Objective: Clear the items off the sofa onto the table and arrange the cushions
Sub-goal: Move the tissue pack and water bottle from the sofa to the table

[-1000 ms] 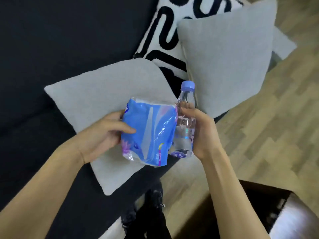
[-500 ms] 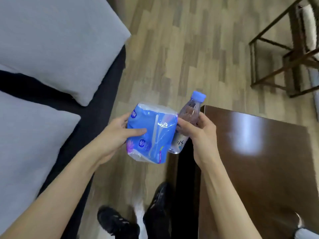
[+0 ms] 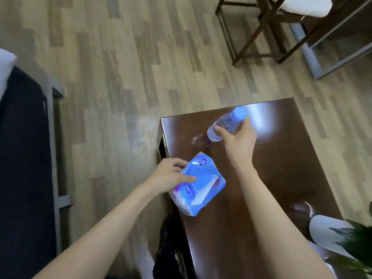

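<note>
one water bottle [image 3: 227, 124], one blue tissue pack [image 3: 198, 185], one table [image 3: 281, 178], two hands.

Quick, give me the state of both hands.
Left hand: closed on the blue tissue pack.
Right hand: closed on the water bottle.

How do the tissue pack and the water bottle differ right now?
The tissue pack is a soft, opaque blue packet; the water bottle is clear and rigid with a blue cap. The pack is in the left hand at the table's near corner; the bottle is in the right hand, further over the top. The pack lies fairly flat; the bottle is tilted. Both are held; whether either touches the table is unclear.
</note>
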### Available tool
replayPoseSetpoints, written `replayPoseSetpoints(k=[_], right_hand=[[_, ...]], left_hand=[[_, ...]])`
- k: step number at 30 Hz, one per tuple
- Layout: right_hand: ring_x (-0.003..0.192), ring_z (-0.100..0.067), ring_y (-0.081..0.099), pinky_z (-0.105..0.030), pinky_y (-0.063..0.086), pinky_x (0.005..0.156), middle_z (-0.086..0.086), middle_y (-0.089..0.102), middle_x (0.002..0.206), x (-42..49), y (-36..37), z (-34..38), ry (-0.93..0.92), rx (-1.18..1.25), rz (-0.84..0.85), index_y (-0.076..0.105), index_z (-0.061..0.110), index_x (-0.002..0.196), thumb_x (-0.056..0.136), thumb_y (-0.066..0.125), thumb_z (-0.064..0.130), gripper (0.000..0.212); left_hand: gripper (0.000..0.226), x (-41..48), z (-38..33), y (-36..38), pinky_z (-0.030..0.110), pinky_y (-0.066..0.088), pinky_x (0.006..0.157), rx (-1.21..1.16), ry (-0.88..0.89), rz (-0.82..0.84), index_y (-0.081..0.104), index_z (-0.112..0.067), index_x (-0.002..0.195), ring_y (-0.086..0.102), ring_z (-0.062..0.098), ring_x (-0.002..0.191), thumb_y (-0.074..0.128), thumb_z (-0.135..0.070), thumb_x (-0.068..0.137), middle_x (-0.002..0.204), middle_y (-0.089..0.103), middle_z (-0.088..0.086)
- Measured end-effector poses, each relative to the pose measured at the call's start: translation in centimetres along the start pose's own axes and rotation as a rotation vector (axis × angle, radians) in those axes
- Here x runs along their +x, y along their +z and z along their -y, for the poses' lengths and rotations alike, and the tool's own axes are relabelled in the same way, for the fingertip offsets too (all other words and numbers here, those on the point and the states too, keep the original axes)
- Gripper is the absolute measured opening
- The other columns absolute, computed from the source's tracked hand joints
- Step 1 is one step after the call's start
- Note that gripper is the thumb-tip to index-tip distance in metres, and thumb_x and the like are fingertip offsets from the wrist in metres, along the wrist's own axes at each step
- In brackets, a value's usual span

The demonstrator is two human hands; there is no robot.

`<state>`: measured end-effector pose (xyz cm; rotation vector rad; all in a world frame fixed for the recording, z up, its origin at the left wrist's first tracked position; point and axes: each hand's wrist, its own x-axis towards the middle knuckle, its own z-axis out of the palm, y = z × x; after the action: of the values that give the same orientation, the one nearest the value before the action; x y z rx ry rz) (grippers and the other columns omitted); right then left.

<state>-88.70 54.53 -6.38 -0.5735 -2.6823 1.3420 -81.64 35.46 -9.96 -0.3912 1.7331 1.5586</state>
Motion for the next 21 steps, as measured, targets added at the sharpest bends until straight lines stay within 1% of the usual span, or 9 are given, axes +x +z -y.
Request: replayPoseSetpoints(k=[2, 4, 6, 8, 10, 12, 15, 18, 21], right_hand=[[0.083, -0.011, 0.066, -0.004, 0.043, 0.068, 0.008, 0.069, 0.088, 1.7, 0.4, -1.0, -0.018, -0.011, 0.019, 0.065, 0.007, 0.106, 0.077, 0.086, 0.017, 0.037], [0.084, -0.015, 0.065, -0.008, 0.044, 0.069, 0.004, 0.07, 0.088, 2.7, 0.9, -1.6, -0.039, -0.017, 0.031, 0.064, 0.007, 0.104, 0.079, 0.085, 0.018, 0.035], [0.087, -0.019, 0.066, -0.022, 0.05, 0.075, -0.001, 0.072, 0.093, 3.7, 0.9, -2.3, -0.053, -0.024, 0.001, 0.063, 0.007, 0.105, 0.078, 0.084, 0.021, 0.036], [0.089, -0.025, 0.068, -0.035, 0.054, 0.081, -0.006, 0.073, 0.095, 4.6, 0.6, -3.0, -0.043, -0.017, -0.045, 0.062, 0.005, 0.105, 0.078, 0.083, 0.021, 0.038], [0.09, -0.028, 0.068, -0.041, 0.055, 0.083, -0.009, 0.072, 0.095, 5.3, 0.3, -3.2, -0.013, -0.005, -0.079, 0.06, 0.002, 0.104, 0.078, 0.084, 0.021, 0.039], [0.091, -0.028, 0.068, -0.04, 0.055, 0.084, -0.008, 0.073, 0.095, 5.9, 0.0, -3.2, 0.008, -0.006, -0.075, 0.06, 0.003, 0.104, 0.078, 0.084, 0.021, 0.04], [0.095, -0.025, 0.07, -0.039, 0.056, 0.087, -0.006, 0.074, 0.101, 6.3, 0.0, -3.5, 0.035, 0.002, -0.035, 0.06, 0.006, 0.108, 0.08, 0.084, 0.022, 0.04], [0.095, -0.026, 0.07, -0.043, 0.057, 0.088, -0.006, 0.074, 0.103, 6.3, 0.0, -3.9, 0.043, -0.001, -0.036, 0.058, 0.01, 0.109, 0.08, 0.084, 0.024, 0.042], [0.098, -0.023, 0.071, -0.043, 0.057, 0.092, -0.003, 0.074, 0.107, 6.2, -0.1, -4.1, 0.053, -0.01, -0.009, 0.058, 0.013, 0.113, 0.078, 0.084, 0.027, 0.046]], left_hand=[[0.023, 2.4, -0.7, 2.6, 0.016, 0.054, 0.063, 0.055, 0.017, 0.017, 0.075, -0.015, 0.095, 0.065, 0.007, 0.067, 0.086, -0.005, 0.077, 0.09, 0.076, 0.01], [0.019, 4.3, -1.3, 4.3, 0.024, 0.058, 0.071, 0.059, 0.02, 0.04, 0.078, -0.011, 0.097, 0.068, 0.009, 0.07, 0.083, -0.005, 0.08, 0.093, 0.078, 0.012], [0.028, 5.9, -2.1, 5.8, 0.035, 0.06, 0.085, 0.04, 0.022, 0.074, 0.078, -0.006, 0.109, 0.071, 0.015, 0.084, 0.081, -0.003, 0.081, 0.106, 0.08, 0.015], [0.046, 7.5, -2.8, 7.0, 0.036, 0.056, 0.096, 0.071, 0.05, 0.092, 0.072, -0.007, 0.125, 0.068, 0.015, 0.101, 0.081, -0.001, 0.08, 0.124, 0.075, 0.012], [0.067, 8.7, -3.2, 7.8, 0.03, 0.048, 0.107, 0.205, 0.088, 0.08, 0.061, -0.011, 0.141, 0.061, 0.014, 0.122, 0.081, 0.0, 0.078, 0.139, 0.065, 0.003], [0.07, 9.5, -3.1, 8.1, 0.032, 0.044, 0.111, 0.378, 0.175, -0.002, 0.058, -0.014, 0.143, 0.056, 0.021, 0.133, 0.077, 0.0, 0.077, 0.143, 0.059, 0.005], [0.053, 9.0, -1.9, 8.0, 0.039, 0.05, 0.098, 0.618, 0.254, -0.204, 0.068, -0.02, 0.129, 0.061, 0.025, 0.113, 0.075, -0.013, 0.077, 0.122, 0.064, 0.006], [0.041, 8.6, -0.7, 7.9, 0.037, 0.058, 0.086, 0.416, 0.188, -0.247, 0.074, -0.018, 0.117, 0.064, 0.019, 0.085, 0.083, -0.015, 0.077, 0.102, 0.066, 0.002], [0.034, 8.6, -0.2, 7.6, 0.043, 0.064, 0.077, 0.239, 0.146, -0.224, 0.077, -0.016, 0.108, 0.069, 0.02, 0.078, 0.086, -0.011, 0.075, 0.102, 0.07, 0.007]])
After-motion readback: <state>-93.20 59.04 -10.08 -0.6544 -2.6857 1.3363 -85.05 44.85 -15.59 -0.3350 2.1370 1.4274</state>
